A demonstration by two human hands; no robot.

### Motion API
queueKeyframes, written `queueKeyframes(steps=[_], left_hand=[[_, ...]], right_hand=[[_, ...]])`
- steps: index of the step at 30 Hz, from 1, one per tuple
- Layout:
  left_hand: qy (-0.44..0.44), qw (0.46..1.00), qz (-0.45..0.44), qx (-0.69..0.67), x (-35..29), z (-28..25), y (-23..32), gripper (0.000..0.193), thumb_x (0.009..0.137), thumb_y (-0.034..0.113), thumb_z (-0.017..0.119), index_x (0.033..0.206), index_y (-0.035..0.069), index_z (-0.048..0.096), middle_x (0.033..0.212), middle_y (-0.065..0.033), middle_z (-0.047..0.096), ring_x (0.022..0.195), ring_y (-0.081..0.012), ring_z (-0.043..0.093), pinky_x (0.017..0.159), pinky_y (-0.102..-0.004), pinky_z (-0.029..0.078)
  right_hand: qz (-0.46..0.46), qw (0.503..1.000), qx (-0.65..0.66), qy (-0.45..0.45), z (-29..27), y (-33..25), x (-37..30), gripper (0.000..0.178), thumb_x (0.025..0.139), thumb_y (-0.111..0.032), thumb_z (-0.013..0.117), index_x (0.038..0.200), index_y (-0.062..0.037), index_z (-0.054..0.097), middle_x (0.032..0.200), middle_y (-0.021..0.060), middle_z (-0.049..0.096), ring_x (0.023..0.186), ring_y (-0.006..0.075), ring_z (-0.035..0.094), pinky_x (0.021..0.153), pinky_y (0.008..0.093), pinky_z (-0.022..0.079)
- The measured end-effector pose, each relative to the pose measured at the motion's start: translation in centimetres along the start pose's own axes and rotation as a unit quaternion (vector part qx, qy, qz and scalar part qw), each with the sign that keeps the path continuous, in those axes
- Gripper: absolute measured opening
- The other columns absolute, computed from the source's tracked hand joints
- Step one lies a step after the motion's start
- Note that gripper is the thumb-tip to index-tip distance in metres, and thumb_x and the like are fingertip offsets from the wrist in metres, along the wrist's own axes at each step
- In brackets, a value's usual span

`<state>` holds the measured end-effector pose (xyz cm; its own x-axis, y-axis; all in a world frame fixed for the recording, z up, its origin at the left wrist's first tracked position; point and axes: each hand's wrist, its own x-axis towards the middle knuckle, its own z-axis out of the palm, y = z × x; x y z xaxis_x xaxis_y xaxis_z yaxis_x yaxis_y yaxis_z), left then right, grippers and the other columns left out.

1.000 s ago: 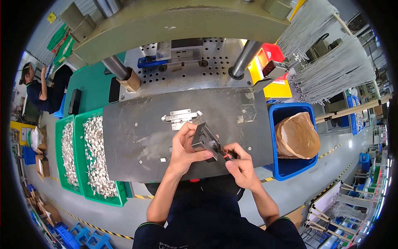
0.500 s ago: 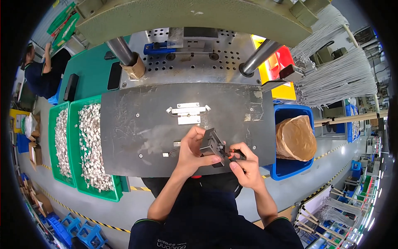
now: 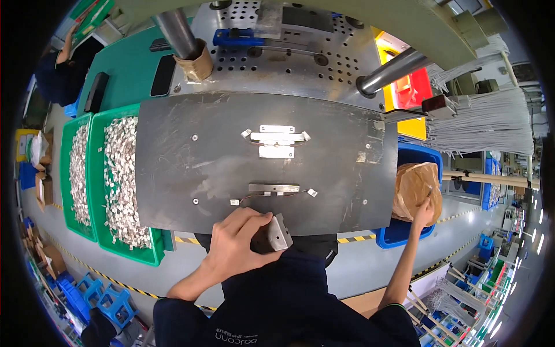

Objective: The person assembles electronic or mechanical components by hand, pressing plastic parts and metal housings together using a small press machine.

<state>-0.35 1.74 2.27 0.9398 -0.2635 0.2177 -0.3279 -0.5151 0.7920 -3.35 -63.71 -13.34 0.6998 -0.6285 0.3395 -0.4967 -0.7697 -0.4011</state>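
My left hand (image 3: 234, 240) is closed around a grey metal block (image 3: 281, 236) with small holes, held just past the near edge of the dark work plate (image 3: 173, 173). Out at the right, my right hand (image 3: 425, 213) is over the crumpled brown paper bag (image 3: 411, 182), fingers drawn together; whatever they hold is too small to make out. A metal bar with thin wires (image 3: 274, 188) and small white end connectors lies on the plate in front of my left hand. Farther back sits a bright metal fixture (image 3: 276, 151) with a similar wired bar on it.
The bag stands in a blue bin (image 3: 388, 238). Green trays (image 3: 151, 254) of small whitish parts stand at the left. Steel posts (image 3: 393, 72) rise behind the plate, near a blue-handled tool (image 3: 234, 38). A phone (image 3: 163, 75) lies on the green surface; another person (image 3: 55, 78) is at far left.
My right hand has left the pliers and moved right to the bag. My left hand has moved nearer me, its metal block turned. The wired bar is now uncovered. The view has shifted.
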Motion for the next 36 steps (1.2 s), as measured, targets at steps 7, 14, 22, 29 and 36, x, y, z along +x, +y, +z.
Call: queueKeyframes(steps=[7, 14, 22, 29, 36], left_hand=[[-0.088, 0.986, 0.106, 0.094, -0.3, 1.0, -2.2, 0.065, 0.057, 0.019, 0.091, 0.117, 0.001, 0.073, 0.103, -0.0057, 0.066, 0.087, -0.0233, 0.064, 0.072, -0.0372, 0.058], [-0.097, 0.978, 0.156, 0.099, 1.8, 2.7, -1.9, 0.067, 0.062, 0.021, 0.092, 0.123, 0.002, 0.072, 0.109, -0.0064, 0.069, 0.092, -0.0249, 0.067, 0.077, -0.0385, 0.059], [-0.134, 0.979, 0.101, 0.114, -0.2, 1.8, -2.0, 0.076, 0.069, 0.020, 0.089, 0.138, 0.001, 0.062, 0.134, -0.0134, 0.061, 0.113, -0.0339, 0.064, 0.096, -0.0465, 0.056], [-0.120, 0.989, 0.068, 0.049, 0.1, 1.6, -2.8, 0.075, 0.071, 0.016, 0.089, 0.137, -0.004, 0.061, 0.128, -0.0149, 0.066, 0.115, -0.0368, 0.065, 0.100, -0.0489, 0.055], [-0.053, 0.989, 0.137, -0.005, 6.1, -2.3, -2.6, 0.073, 0.070, 0.016, 0.092, 0.137, 0.001, 0.065, 0.120, -0.0140, 0.072, 0.108, -0.0332, 0.067, 0.097, -0.0453, 0.052]], right_hand=[[0.046, 0.967, 0.238, -0.073, 0.0, -11.5, -3.9, 0.036, 0.111, -0.023, 0.054, 0.124, 0.0088, 0.066, 0.112, 0.0094, 0.070, 0.104, 0.0166, 0.062, 0.092, 0.0307, 0.049], [-0.305, 0.913, 0.208, -0.172, -1.3, -34.5, -9.3, 0.016, 0.089, -0.005, 0.073, 0.104, -0.0068, 0.066, 0.132, 0.0140, 0.065, 0.127, 0.0375, 0.055, 0.111, 0.0468, 0.035], [-0.513, 0.782, 0.212, -0.283, -5.3, -39.5, -15.7, 0.049, 0.072, -0.034, 0.087, 0.115, -0.0163, 0.072, 0.133, 0.0067, 0.063, 0.125, 0.0313, 0.056, 0.103, 0.0503, 0.030], [-0.522, 0.710, 0.242, -0.406, -3.5, -38.5, -17.8, 0.056, 0.073, -0.026, 0.090, 0.124, -0.0110, 0.072, 0.137, 0.0115, 0.063, 0.123, 0.0308, 0.059, 0.101, 0.0474, 0.039], [-0.527, 0.709, 0.319, -0.342, -3.4, -43.6, -13.2, 0.049, 0.071, -0.015, 0.088, 0.119, -0.0128, 0.077, 0.135, 0.0130, 0.065, 0.119, 0.0329, 0.062, 0.101, 0.0482, 0.043]])
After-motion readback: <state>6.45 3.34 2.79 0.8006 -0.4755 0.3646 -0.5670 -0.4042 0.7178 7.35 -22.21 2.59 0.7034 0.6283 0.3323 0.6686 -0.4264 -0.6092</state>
